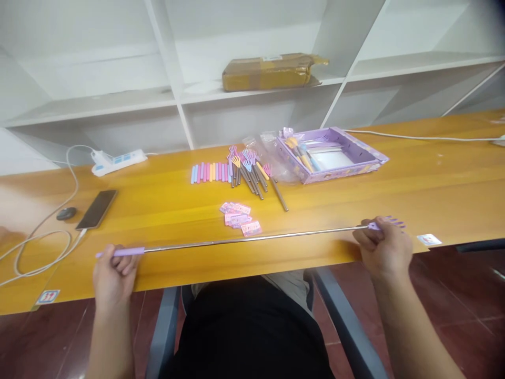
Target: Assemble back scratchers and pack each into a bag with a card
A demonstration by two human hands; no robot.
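So, 1 stretched-out back scratcher spans the lower middle of the frame: left hand with fingers curled around its purple handle, right hand with fingers closed on the claw end. More scratchers heaped mid-frame on the table.

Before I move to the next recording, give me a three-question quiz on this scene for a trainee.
1. Which hand holds the telescopic back scratcher by its lilac handle?
2. True or false: the smartphone has a white cable plugged into it.
3. What lies on the white shelf?
A) power strip
B) cardboard box
C) computer mouse

Key:
1. The left hand; the right hand grips the claw end.
2. True.
3. B.
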